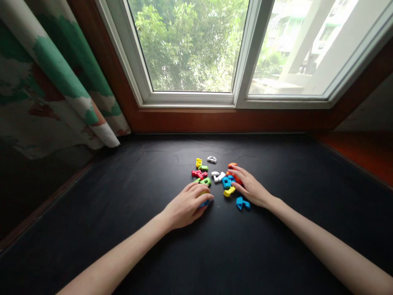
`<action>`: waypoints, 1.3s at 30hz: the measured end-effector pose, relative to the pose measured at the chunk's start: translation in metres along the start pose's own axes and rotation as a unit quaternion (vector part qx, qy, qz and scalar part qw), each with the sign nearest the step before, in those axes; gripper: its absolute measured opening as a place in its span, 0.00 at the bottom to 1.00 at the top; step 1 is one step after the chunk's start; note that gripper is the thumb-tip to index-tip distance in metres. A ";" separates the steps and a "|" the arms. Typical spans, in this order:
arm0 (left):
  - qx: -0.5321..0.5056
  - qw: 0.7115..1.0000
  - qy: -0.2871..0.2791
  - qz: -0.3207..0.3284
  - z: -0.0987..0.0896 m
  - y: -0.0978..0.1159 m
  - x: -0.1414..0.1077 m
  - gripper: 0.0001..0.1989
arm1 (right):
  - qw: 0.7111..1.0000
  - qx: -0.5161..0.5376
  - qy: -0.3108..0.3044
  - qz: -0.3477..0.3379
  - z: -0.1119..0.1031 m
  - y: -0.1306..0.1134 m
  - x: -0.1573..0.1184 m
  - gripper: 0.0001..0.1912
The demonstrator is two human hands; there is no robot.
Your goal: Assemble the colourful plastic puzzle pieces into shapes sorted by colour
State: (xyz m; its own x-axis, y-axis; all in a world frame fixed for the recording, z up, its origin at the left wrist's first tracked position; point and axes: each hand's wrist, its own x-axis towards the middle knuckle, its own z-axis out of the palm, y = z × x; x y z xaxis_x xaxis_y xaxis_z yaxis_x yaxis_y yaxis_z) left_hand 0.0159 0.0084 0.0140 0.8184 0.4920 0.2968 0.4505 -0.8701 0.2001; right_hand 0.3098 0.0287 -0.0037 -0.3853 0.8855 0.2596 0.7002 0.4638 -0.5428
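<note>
Small plastic toy pieces in several colours lie in a loose cluster on the black surface. My left hand (189, 205) rests at the near left of the cluster, fingers bent loosely over a blue piece (205, 203) and a yellow one, both partly hidden. Just beyond its fingertips are green pieces (205, 181) and red pieces (200, 174). At the right side, my right hand (250, 186) lies with spread fingers over orange-red pieces (232, 165). Its thumb is close to a blue block (226, 182) and a yellow piece (229, 191). Neither hand visibly grips a piece.
White pieces (217, 176) lie between the hands. A white car-shaped piece (211, 159) and a yellow piece (199, 162) sit farther back. Blue pieces (242, 203) lie nearer me. The black surface (153, 254) meets a window frame (190, 100); a curtain (70, 82) hangs left.
</note>
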 end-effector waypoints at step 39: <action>0.072 0.969 0.078 -0.225 -0.029 -0.058 -0.096 0.16 | 0.975 0.141 -0.113 -0.127 0.067 -0.046 0.144 0.13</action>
State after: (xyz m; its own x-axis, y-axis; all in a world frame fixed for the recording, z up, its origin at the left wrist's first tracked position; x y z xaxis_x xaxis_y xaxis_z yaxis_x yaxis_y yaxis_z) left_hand -0.0989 0.0127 0.0006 0.4693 0.8106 0.3503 0.8026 -0.5570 0.2135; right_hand 0.1824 0.1328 0.0051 -0.6702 0.6990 0.2493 0.3832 0.6137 -0.6903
